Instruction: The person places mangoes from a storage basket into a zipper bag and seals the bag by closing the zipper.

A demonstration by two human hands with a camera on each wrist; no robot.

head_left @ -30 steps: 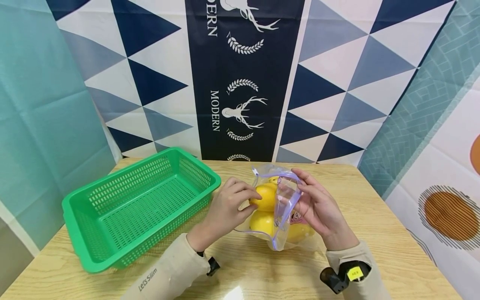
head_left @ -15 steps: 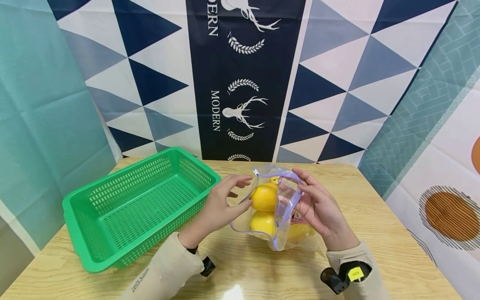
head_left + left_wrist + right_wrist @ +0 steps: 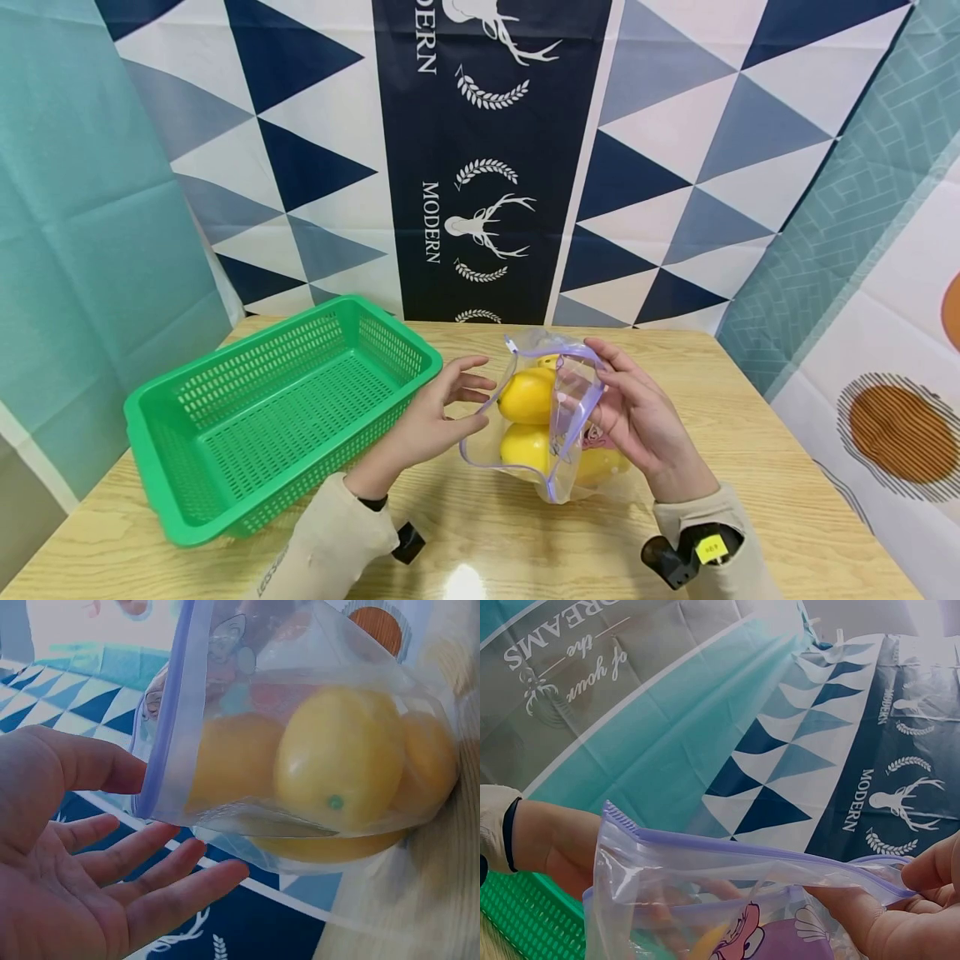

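A clear zip bag (image 3: 576,427) with a purple zip edge and a cartoon print stands on the table, mouth open toward the left. Inside are several yellow fruits that look like lemons; an upper one (image 3: 527,397) rests over a lower one (image 3: 525,446). My right hand (image 3: 637,408) pinches the right side of the bag's mouth between thumb and fingers, also seen on the zip edge (image 3: 742,851) in the right wrist view. My left hand (image 3: 435,421) holds nothing, fingers spread beside the mouth's left edge. In the left wrist view its thumb (image 3: 112,766) overlaps the purple edge.
A green plastic basket (image 3: 281,500) with perforated sides stands on the left of the wooden table (image 3: 525,558), near my left forearm. Patterned cloths (image 3: 480,125) hang behind the table and along both sides.
My left hand's fingertips have left the upper fruit inside the bag; the hand has drawn back left and its fingers have spread. My right hand stays at the bag's mouth.
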